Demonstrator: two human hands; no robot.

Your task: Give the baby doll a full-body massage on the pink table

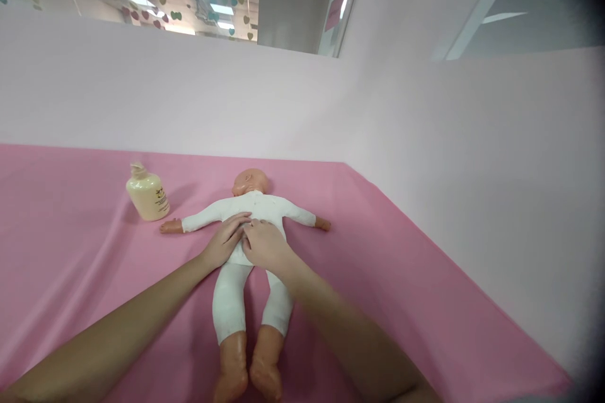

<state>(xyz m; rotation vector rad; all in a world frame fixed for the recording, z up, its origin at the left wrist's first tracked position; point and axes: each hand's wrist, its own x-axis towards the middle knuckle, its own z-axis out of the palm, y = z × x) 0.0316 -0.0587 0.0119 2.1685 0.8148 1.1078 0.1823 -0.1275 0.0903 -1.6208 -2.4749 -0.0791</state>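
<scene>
A baby doll (235,289) in a white bodysuit lies on its back, arms spread wide and head turned to the left. My left hand (224,242) rests flat on the left side of its torso, with fingers stretched toward the chest. Beside it, my right hand (267,244) lies over the middle of the belly, its fingers slightly bent and their tips close to my left fingers. Neither hand grips anything. Part of the doll's torso is hidden beneath both hands.
A cream pump bottle (149,197) stands left of the doll, near its outstretched hand. Pink cloth (368,252) covers the surface under the doll. A white wall (189,94) rises behind and along the right, with a window (293,6) above.
</scene>
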